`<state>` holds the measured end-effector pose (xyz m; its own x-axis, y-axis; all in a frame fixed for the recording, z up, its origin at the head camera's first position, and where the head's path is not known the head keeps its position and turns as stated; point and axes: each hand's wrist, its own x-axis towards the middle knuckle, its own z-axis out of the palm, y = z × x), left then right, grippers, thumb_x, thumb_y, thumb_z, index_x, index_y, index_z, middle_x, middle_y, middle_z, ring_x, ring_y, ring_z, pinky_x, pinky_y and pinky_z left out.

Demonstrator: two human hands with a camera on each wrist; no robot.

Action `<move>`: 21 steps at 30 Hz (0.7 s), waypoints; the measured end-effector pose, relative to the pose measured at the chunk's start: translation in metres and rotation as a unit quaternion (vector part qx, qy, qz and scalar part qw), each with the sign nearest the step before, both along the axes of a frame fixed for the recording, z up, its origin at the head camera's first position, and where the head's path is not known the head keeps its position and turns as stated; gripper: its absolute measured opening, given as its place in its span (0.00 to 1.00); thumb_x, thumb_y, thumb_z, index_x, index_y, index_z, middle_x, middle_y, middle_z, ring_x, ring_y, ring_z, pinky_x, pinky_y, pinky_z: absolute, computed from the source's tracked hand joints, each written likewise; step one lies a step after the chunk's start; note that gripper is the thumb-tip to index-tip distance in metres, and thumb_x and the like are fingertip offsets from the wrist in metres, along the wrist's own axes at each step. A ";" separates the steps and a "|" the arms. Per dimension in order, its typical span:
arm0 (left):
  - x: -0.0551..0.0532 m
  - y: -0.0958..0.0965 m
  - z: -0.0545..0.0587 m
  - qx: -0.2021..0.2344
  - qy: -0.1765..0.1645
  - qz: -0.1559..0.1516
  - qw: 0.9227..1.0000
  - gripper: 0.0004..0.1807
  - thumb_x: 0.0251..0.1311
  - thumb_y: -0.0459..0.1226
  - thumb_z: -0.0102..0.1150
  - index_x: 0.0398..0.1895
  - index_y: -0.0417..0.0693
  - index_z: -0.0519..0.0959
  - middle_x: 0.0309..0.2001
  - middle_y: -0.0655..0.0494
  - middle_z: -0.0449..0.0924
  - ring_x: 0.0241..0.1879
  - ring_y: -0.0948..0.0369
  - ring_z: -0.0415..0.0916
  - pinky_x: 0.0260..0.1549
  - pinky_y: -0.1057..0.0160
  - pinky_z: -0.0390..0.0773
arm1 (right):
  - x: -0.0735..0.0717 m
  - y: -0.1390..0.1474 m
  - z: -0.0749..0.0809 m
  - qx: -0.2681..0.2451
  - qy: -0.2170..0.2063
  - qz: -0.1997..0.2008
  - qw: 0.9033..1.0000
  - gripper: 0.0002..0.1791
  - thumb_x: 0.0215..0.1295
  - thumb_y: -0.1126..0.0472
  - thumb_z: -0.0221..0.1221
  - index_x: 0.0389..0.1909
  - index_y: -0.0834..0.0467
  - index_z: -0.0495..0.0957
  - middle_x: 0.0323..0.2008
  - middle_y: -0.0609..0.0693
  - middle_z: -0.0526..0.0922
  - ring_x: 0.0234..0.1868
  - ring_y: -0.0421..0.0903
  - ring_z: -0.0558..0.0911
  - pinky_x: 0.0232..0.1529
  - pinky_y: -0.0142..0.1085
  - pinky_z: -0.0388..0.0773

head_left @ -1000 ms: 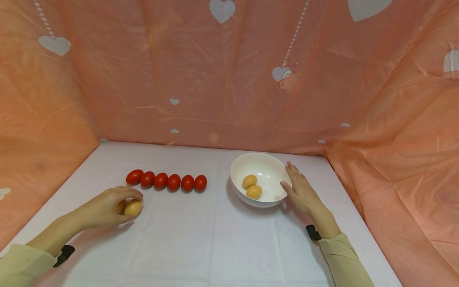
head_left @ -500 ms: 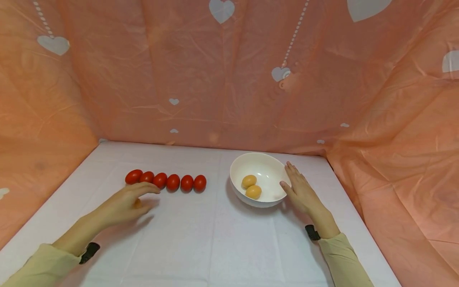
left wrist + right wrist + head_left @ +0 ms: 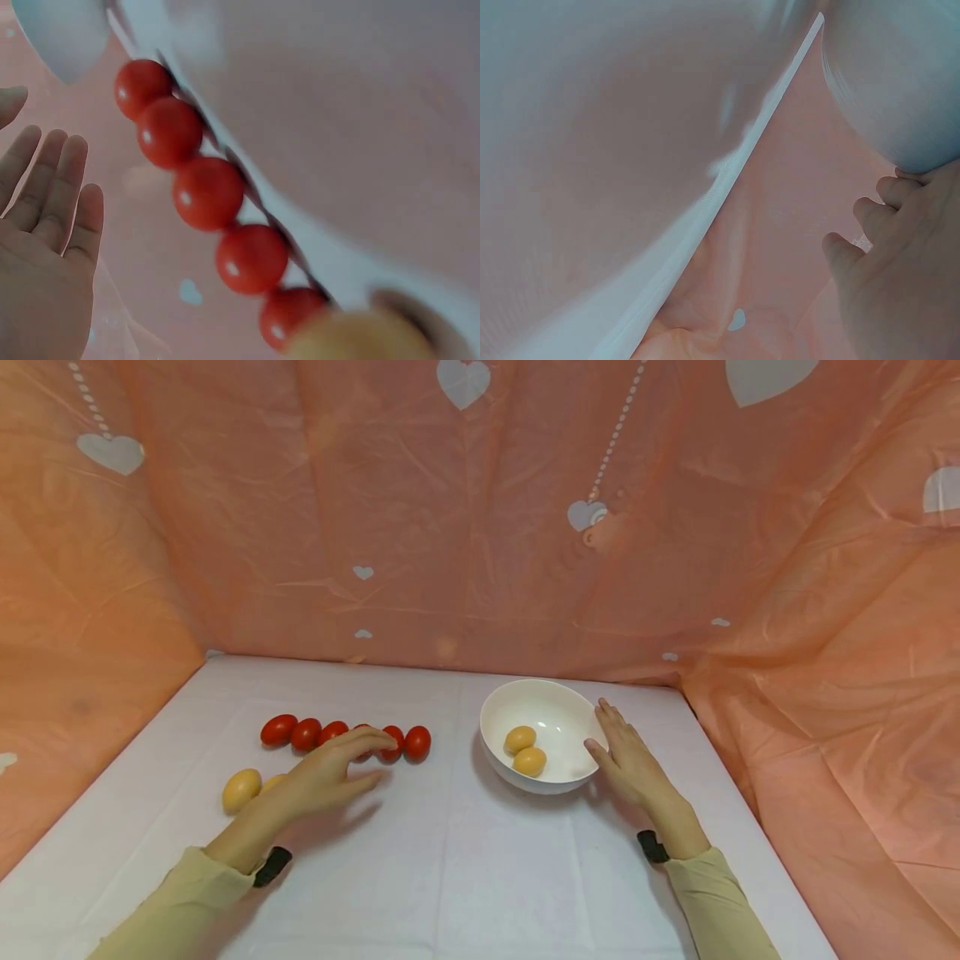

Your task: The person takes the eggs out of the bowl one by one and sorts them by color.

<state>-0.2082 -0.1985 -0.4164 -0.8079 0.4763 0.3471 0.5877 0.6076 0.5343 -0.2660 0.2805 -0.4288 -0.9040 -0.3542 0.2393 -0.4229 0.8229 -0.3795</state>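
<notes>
My left hand (image 3: 326,781) is over the table just in front of the row of red cherry tomatoes (image 3: 417,743), fingers extended, thumb apart, nothing between them. In the left wrist view the bare palm (image 3: 49,255) faces the camera beside the several tomatoes (image 3: 208,193). Behind that wrist, two yellow oval fruits (image 3: 242,791) lie on the cloth, one partly hidden by the hand. The right hand (image 3: 633,764) rests straight fingers against the right side of a white bowl (image 3: 540,785). Two more yellow oval fruits (image 3: 530,762) sit inside it.
A white cloth (image 3: 480,877) covers the table. Orange-pink curtains (image 3: 465,527) with pale hearts hang behind it and along both sides. Each wrist wears a black strap (image 3: 652,847).
The left hand has left the yellow fruits at the table's left and travelled right along the tomato row, uncovering the fruits. The right hand and bowl have stayed put.
</notes>
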 end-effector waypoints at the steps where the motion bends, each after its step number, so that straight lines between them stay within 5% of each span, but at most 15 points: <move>1: -0.002 0.005 0.000 0.006 -0.003 -0.005 1.000 0.23 0.63 0.31 0.70 0.62 0.46 0.81 0.60 0.56 0.80 0.57 0.52 0.79 0.57 0.46 0.80 | 0.000 0.000 0.000 0.001 0.000 0.000 1.000 0.39 0.83 0.46 0.45 0.81 0.68 0.49 0.83 0.62 0.47 0.82 0.65 0.48 0.77 0.64 0.46; 21: -0.046 0.101 0.015 0.044 0.000 -0.086 0.995 0.23 0.65 0.32 0.69 0.63 0.46 0.80 0.60 0.59 0.80 0.53 0.60 0.78 0.51 0.55 0.82 | -0.002 0.001 -0.002 0.000 0.008 0.000 1.000 0.39 0.83 0.47 0.46 0.80 0.69 0.51 0.82 0.63 0.49 0.81 0.66 0.50 0.77 0.65 0.47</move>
